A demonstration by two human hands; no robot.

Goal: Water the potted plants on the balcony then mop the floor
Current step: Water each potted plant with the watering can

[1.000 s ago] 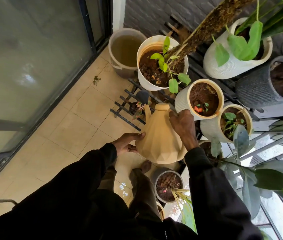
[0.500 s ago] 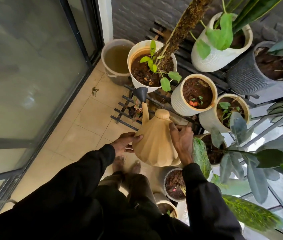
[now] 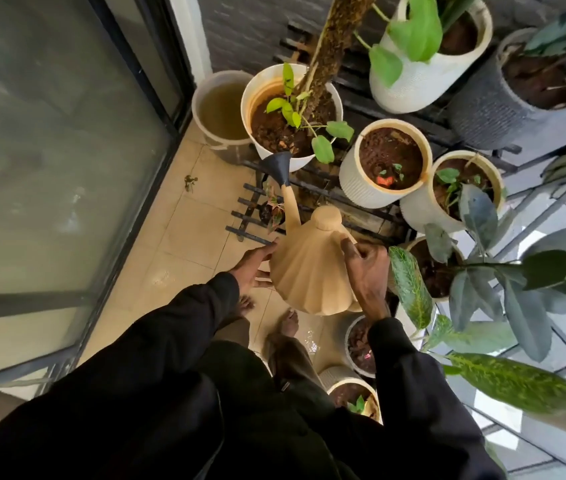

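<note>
Tan faceted watering can (image 3: 309, 271) was held up between both hands just below frame centre, with its spout running toward 11 o'clock. The dark rose (image 3: 279, 166) on the spout tip overlapped the 6 o'clock edge of the large white pot (image 3: 304, 162); couldn't tell if water was coming out. Right hand (image 3: 366, 271) was at the can's 3 o'clock, fingers curled tight round the handle, which was mostly hidden. Left hand (image 3: 252, 266) was at the can's 9 o'clock, fingers straight and flat against the can's side, gripping nothing. A bucket (image 3: 195, 109) of murky water touched the big pot at its 9 o'clock. A ribbed white pot (image 3: 354, 178) with bare soil sat at the can's 1 o'clock on a black rack (image 3: 240, 216). Bare feet showed on the tiled floor (image 3: 184, 233) at the can's 6 o'clock.
</note>
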